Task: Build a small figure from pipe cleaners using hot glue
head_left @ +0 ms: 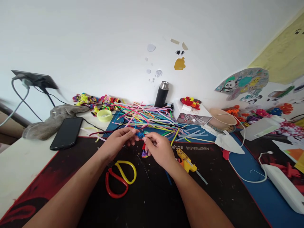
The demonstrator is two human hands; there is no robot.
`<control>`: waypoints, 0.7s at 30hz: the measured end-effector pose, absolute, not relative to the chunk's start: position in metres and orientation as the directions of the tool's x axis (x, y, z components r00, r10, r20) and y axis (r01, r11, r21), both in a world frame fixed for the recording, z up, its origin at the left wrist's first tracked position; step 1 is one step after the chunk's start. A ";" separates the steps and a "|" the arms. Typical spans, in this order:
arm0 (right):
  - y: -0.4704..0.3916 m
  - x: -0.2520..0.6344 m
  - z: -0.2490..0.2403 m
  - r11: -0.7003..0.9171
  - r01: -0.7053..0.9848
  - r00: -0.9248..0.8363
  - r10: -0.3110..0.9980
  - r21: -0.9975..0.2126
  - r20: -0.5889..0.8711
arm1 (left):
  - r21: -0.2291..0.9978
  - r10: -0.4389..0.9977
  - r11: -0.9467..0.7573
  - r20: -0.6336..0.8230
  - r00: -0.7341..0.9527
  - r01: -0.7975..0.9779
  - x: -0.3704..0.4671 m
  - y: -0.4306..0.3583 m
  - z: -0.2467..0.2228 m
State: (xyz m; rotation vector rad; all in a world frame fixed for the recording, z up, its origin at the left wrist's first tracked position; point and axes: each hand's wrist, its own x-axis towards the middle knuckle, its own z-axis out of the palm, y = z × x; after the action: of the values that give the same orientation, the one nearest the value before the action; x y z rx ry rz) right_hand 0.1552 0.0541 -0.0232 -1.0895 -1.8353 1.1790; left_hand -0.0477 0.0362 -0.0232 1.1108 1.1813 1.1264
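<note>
A small blue coiled pipe cleaner [140,135] is stretched between my two hands above the dark mat. My left hand [122,139] pinches its left end between thumb and finger. At its right end, the thumb and finger of my right hand [158,147] are closed on it. Just below, a small red and purple piece [144,152] shows beside my right fingers. Scissors with red and yellow handles [121,178] lie on the mat near my left forearm, their blades hidden. To the right of my right wrist lies a yellow glue gun [186,161] with a glue stick in its back.
Behind my hands lies a pile of colored pipe cleaners [147,115], with a black thermos [161,94] and a white drawer box [192,114] behind. A phone [66,133] and yellow tape roll [104,115] sit left. On the right are a hat [222,118] and power strip [282,186].
</note>
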 end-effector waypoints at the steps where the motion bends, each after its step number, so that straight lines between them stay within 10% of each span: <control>1: 0.054 0.155 -0.023 0.222 0.267 -0.411 0.907 -0.938 0.098 | 0.993 0.994 0.106 -0.103 0.046 -0.057 -0.048 0.036 -0.023; 21: 0.053 0.155 -0.023 0.206 0.251 -0.430 0.899 -0.946 0.082 | 0.994 0.986 0.106 -0.103 0.130 -0.015 -0.041 0.034 -0.012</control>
State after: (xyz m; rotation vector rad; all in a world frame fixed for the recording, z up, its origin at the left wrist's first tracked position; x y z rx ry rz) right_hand 0.1547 0.0529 -0.0233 -1.0714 -1.8177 1.2416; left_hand -0.0414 0.0336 -0.0124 1.1750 1.1464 1.0484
